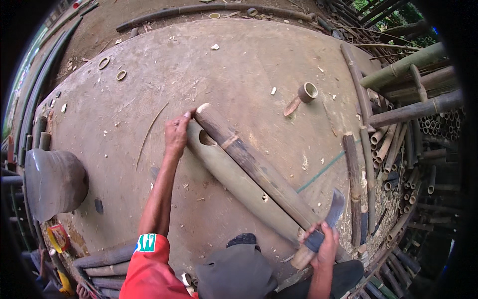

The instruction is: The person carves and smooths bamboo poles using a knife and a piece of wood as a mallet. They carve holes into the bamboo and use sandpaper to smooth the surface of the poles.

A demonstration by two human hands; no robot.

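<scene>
Two bamboo poles lie side by side, slanting across the ground in front of me. The pale green-grey pole (231, 174) has a large oval hole near its far end and a small hole lower down. Beside it, the darker brown pole (249, 154) shows a ring at a node. My left hand (176, 135) is closed at the far ends, thumb on top, with the fingers partly hidden. Near the close end, my right hand (326, 246) grips a curved-bladed knife (336, 205) by its handle, blade pointing up and away from me.
A bamboo cup with a handle (307, 92) lies beyond the poles. Two bamboo rings (121, 75) rest at the far left. A grey rounded block (57, 184) stands on the left, near a red-and-yellow tool (59, 238). Cut bamboo (393, 144) is stacked along the right.
</scene>
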